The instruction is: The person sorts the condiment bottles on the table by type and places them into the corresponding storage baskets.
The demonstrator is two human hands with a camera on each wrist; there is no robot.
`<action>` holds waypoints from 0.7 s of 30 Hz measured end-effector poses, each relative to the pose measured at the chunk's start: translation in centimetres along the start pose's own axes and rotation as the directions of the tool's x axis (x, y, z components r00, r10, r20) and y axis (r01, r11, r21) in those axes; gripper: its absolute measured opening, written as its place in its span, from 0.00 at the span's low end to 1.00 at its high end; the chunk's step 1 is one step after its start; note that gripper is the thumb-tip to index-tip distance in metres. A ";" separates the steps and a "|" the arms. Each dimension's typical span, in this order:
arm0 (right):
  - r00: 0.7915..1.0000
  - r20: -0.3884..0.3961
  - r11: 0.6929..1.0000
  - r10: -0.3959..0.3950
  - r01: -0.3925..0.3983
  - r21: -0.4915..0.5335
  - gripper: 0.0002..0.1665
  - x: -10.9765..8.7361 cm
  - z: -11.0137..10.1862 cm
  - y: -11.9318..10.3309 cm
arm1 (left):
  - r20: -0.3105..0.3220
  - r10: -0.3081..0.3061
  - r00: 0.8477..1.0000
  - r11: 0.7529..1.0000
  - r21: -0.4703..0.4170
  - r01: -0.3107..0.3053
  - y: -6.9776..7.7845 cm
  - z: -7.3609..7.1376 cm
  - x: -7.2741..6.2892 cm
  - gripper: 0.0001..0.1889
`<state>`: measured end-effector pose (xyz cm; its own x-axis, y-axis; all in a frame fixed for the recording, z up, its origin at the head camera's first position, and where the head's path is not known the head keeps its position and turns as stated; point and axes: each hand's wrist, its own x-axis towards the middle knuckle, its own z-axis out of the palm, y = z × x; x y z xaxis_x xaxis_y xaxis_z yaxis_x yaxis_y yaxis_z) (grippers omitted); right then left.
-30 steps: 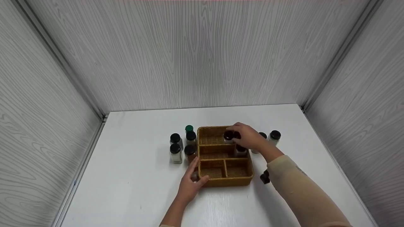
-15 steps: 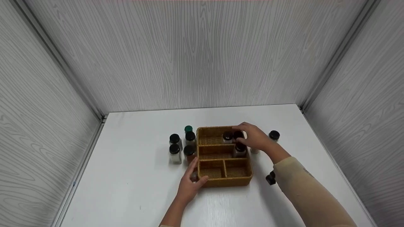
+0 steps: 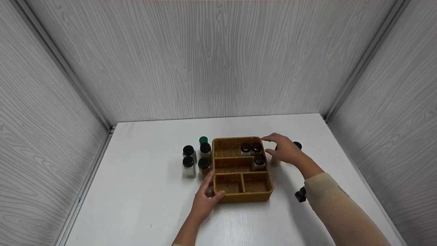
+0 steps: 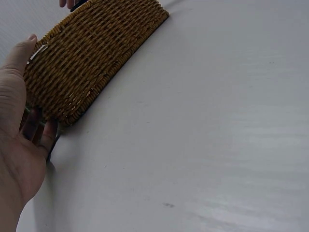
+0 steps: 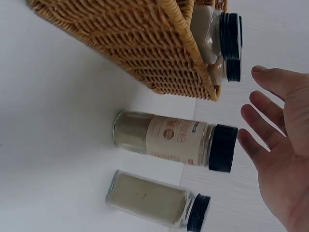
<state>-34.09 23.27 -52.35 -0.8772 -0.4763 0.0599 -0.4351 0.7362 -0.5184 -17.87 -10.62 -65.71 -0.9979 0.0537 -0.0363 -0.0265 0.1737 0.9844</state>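
A brown wicker basket [image 3: 244, 197] with several compartments stands on the white table. My left hand [image 3: 203, 204] grips its near left corner, thumb on the front and fingers along the left side. Two dark-capped jars stand in the right part of its back compartment, and another jar [image 3: 258, 163] is in the middle one. My right hand [image 3: 285, 148] is just right of the basket, fingers spread and holding nothing. In the right wrist view, a labelled spice jar [image 5: 171, 137] with a black cap stands right by the fingertips, and a second spice jar [image 5: 149, 198] is beside it.
Left of the basket stand several jars, among them a white-filled jar [image 3: 189, 167], a reddish-brown jar [image 3: 205, 166] and a green-capped jar [image 3: 203, 140]. A small dark object [image 3: 300, 195] lies near the right sleeve. Grey wood-grain panels [image 3: 218, 61] enclose the table's back and sides.
My right hand has let go of a dark-capped jar in the back right of the basket and moved right, out over the jars beside it. The left hand stays in place.
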 end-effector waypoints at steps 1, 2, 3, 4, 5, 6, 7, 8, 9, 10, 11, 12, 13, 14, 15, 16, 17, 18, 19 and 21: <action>1.000 -0.006 1.000 0.009 -0.009 0.008 0.31 -0.1 -0.1 0.2 | 0.001 -0.001 1.000 1.000 0.001 0.001 0.0 0.0 0.0 0.45; 1.000 -0.009 1.000 0.016 -0.016 0.013 0.31 -0.3 -0.2 0.4 | 0.002 -0.003 1.000 1.000 0.002 0.003 0.0 0.0 -0.1 0.45; 1.000 -0.011 1.000 0.024 -0.024 0.016 0.30 -0.5 -0.3 0.6 | 0.002 -0.005 1.000 1.000 0.004 0.005 0.0 0.0 -0.1 0.45; 0.999 -0.014 0.999 0.030 -0.030 0.013 0.30 -0.6 -0.4 0.8 | 0.002 -0.007 1.000 1.000 0.004 0.007 0.0 0.0 -0.1 0.45; 0.999 -0.017 0.999 0.035 -0.035 0.011 0.30 -0.8 -0.5 1.1 | 0.002 -0.007 1.000 1.000 0.005 0.007 0.0 0.0 -0.1 0.45; 0.999 -0.020 0.999 0.038 -0.037 0.009 0.30 -0.9 -0.6 1.3 | 0.001 -0.008 1.000 1.000 0.007 0.008 0.0 0.0 -0.1 0.45; 0.999 -0.022 0.999 0.039 -0.039 0.009 0.30 -1.1 -0.6 1.6 | 0.000 -0.009 1.000 1.000 0.008 0.009 0.0 0.0 -0.1 0.45; 0.999 -0.024 0.999 0.039 -0.039 0.009 0.29 -1.2 -0.6 1.9 | -0.002 -0.009 1.000 1.000 0.010 0.009 0.0 0.0 -0.1 0.45; 0.999 -0.028 0.999 0.037 -0.037 0.010 0.29 -1.3 -0.6 2.3 | -0.003 -0.007 1.000 1.000 0.010 0.007 0.0 -0.1 -0.1 0.45; 0.999 -0.031 0.999 0.038 -0.037 0.011 0.29 -1.4 -0.7 2.5 | -0.004 -0.007 1.000 1.000 0.011 0.007 -0.1 -0.1 -0.1 0.45; 0.999 -0.035 0.999 0.034 -0.034 0.016 0.29 -1.6 -0.6 2.8 | -0.005 -0.007 1.000 1.000 0.014 0.007 -0.1 -0.1 -0.1 0.45; 0.999 -0.038 0.999 0.031 -0.030 0.019 0.29 -1.7 -0.6 3.1 | -0.006 -0.008 1.000 1.000 0.014 0.008 -0.1 -0.1 -0.1 0.45; 0.999 -0.041 0.999 0.029 -0.028 0.019 0.30 -1.8 -0.6 3.3 | -0.007 -0.008 1.000 1.000 0.015 0.008 -0.1 -0.1 -0.1 0.45; 0.999 -0.043 0.999 0.027 -0.026 0.020 0.30 -1.9 -0.5 3.5 | -0.007 -0.008 1.000 1.000 0.015 0.008 -0.1 -0.1 -0.1 0.45; 0.999 -0.045 0.999 0.026 -0.025 0.019 0.30 -2.0 -0.5 3.7 | -0.007 -0.009 1.000 1.000 0.015 0.009 -0.2 0.0 0.0 0.45; 0.999 -0.046 1.000 0.028 -0.027 0.015 0.30 -2.1 -0.4 3.9 | -0.008 -0.009 1.000 1.000 0.015 0.009 -0.2 0.0 0.0 0.45; 0.999 -0.047 1.000 0.027 -0.026 0.011 0.30 -2.2 -0.3 4.0 | -0.008 -0.009 1.000 1.000 0.016 0.009 -0.2 0.0 0.0 0.45; 0.999 -0.046 1.000 0.029 -0.029 0.005 0.30 -2.2 -0.2 4.1 | -0.009 -0.008 1.000 1.000 0.017 0.008 -0.2 0.0 0.0 0.45; 0.998 -0.045 0.999 0.033 -0.033 0.001 0.31 -2.2 -0.1 4.3 | -0.008 -0.008 1.000 1.000 0.019 0.008 -0.2 0.0 0.0 0.46; 0.998 -0.044 0.999 0.040 -0.041 -0.002 0.31 -2.3 0.0 4.4 | -0.006 -0.010 1.000 1.000 0.017 0.010 -0.2 0.0 0.0 0.45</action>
<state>-33.96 27.58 -54.77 -0.9021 -0.4248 0.0760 -0.3996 0.7556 -0.5190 -17.87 -10.68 -65.93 -0.9979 0.0461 -0.0448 -0.0352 0.1912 0.9809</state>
